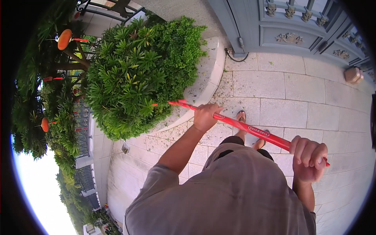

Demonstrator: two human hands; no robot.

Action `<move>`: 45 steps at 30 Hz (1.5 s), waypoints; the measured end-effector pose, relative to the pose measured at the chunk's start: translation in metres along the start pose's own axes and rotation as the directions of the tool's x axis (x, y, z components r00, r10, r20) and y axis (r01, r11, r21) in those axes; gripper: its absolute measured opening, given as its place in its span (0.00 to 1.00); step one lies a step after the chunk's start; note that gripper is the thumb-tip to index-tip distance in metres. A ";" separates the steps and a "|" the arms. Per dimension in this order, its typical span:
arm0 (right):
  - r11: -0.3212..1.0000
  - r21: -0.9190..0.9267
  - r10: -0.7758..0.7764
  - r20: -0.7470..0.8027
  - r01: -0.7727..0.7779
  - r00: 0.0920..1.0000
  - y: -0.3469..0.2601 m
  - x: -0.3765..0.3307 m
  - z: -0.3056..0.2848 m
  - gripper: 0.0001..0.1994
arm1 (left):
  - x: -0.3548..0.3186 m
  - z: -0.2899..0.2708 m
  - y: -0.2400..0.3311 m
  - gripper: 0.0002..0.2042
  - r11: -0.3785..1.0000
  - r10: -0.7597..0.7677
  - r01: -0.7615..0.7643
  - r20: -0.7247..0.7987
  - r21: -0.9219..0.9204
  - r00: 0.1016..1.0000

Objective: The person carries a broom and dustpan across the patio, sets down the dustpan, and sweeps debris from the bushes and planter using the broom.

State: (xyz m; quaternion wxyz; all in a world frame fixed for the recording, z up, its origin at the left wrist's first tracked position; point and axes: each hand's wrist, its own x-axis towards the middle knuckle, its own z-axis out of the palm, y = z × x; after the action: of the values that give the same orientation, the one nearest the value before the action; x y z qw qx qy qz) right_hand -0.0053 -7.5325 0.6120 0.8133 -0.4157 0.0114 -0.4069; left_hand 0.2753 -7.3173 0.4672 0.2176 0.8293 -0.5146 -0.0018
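Note:
A long red pole [239, 124] with white lettered patches slants across in front of my body, from the right up toward the bush at the left. My left hand [205, 117] is wrapped round its thinner part, near the planter's curved edge. Farther back, my right hand [309, 158] grips the thicker end, and a short red tip sticks out past the fingers. The pole's far end meets the leaves of the green bush [137, 74]. A small red bit shows among those leaves; whether it belongs to the pole, I cannot tell.
A curved stone planter rim [213, 74] borders the bush. Pale paving [284, 111] with scattered leaf bits lies under my sandalled feet. At the far right stands a grey-blue metal gate [274, 35], with a black cable [237, 60] at its foot. Orange lanterns [64, 39] hang in a tree.

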 end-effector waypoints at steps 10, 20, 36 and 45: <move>0.885 -0.239 -0.438 -0.131 0.400 0.890 -0.099 -0.005 0.000 0.19 | 0.260 0.029 0.087 0.05 0.853 0.408 -0.466 -0.254 -0.235 0.877; 0.954 0.168 0.257 -0.035 -0.248 0.966 0.021 -0.010 -0.034 0.13 | -0.120 -0.008 0.034 0.05 0.971 -0.199 0.217 0.166 -0.096 0.966; 0.906 -0.255 -0.394 -0.215 0.338 0.894 -0.090 0.005 -0.015 0.19 | 0.257 0.034 0.071 0.10 0.918 0.300 -0.342 -0.214 -0.200 0.930; 0.995 0.084 0.064 -0.104 -0.055 0.993 -0.006 0.006 -0.033 0.15 | -0.049 -0.001 0.035 0.11 0.985 -0.102 0.115 0.106 -0.126 0.989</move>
State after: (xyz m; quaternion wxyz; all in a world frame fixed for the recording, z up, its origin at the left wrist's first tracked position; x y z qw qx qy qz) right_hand -0.0164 -7.5604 0.5963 0.8395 -0.3598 0.0507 -0.4041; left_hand 0.2222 -7.2886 0.4698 0.2457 0.8388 -0.4776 -0.0889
